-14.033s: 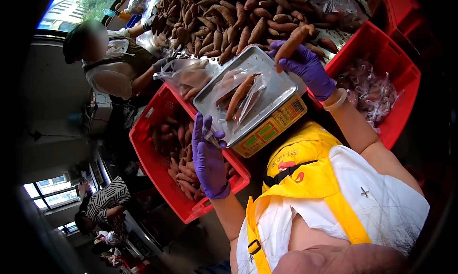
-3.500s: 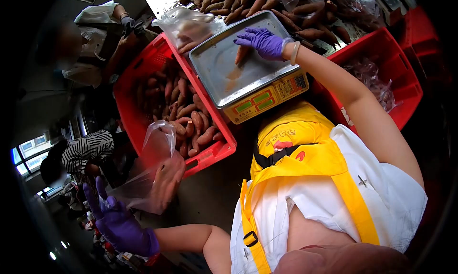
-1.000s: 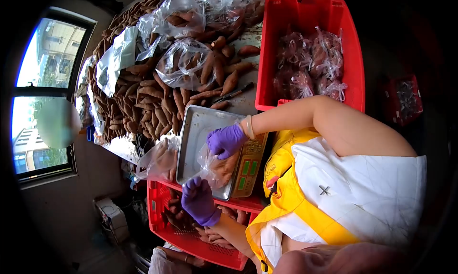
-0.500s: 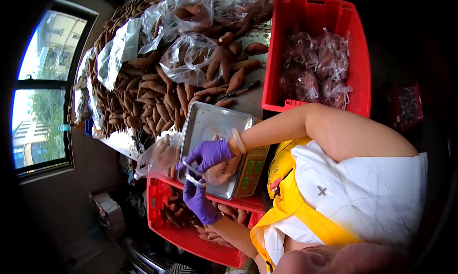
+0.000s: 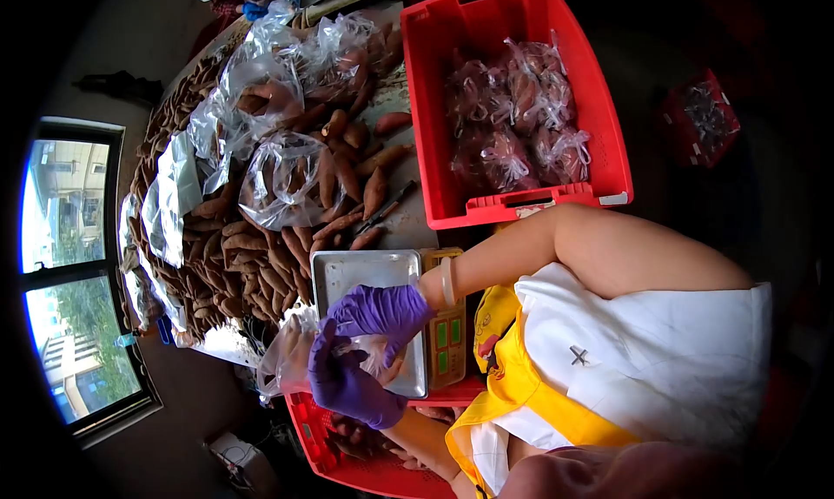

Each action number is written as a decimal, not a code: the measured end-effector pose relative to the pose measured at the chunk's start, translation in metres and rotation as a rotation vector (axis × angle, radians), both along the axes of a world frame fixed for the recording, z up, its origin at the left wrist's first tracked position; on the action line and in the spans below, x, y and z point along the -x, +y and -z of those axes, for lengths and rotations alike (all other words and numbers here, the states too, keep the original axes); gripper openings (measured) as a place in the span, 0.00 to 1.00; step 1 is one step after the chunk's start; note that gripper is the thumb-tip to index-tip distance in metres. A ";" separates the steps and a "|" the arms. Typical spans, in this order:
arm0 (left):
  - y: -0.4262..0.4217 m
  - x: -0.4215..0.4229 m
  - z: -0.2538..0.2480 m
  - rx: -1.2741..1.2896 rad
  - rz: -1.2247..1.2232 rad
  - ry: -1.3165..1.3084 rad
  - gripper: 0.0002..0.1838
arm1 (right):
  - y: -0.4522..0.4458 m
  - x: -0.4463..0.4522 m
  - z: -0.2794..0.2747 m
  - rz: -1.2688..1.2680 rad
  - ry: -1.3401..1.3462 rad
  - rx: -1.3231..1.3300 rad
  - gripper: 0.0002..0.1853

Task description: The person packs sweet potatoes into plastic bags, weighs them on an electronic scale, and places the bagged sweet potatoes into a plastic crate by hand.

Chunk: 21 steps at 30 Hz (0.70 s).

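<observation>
My right hand (image 5: 382, 317), in a purple glove, is curled over the neck of a clear plastic bag (image 5: 375, 347) above the metal pan of a scale (image 5: 334, 273). Reddish sweet potatoes show through the bag. Just below it, my left hand (image 5: 352, 382), gloved too, is bent with its fingertips close to the right hand's, at the same bag neck. The gloves largely hide the part of the bag between them. Another filled plastic bag (image 5: 288, 356) lies beside the scale, past my left fingertips.
A large heap of sweet potatoes (image 5: 261, 264) with loose clear bags (image 5: 287, 178) covers the table. A red crate (image 5: 604, 125) holds several tied bags; another red crate (image 5: 326, 469) holds loose sweet potatoes. A black-handled tool (image 5: 387, 205) lies near the scale. Someone's blue-gloved hand (image 5: 254, 11) shows at the far end.
The view has swung, shifting the table and crates. My hands have drawn together, and the white twisted bag neck seen between them before is now covered by the fingers.
</observation>
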<state>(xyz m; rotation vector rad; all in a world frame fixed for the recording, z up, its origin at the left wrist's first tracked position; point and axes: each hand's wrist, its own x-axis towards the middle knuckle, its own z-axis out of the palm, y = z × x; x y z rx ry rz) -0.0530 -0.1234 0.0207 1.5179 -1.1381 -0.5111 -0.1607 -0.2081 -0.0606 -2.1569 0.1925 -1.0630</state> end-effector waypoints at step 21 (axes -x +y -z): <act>-0.002 0.047 0.042 -0.408 0.239 0.345 0.19 | -0.068 0.355 0.251 1.288 1.064 -0.876 0.30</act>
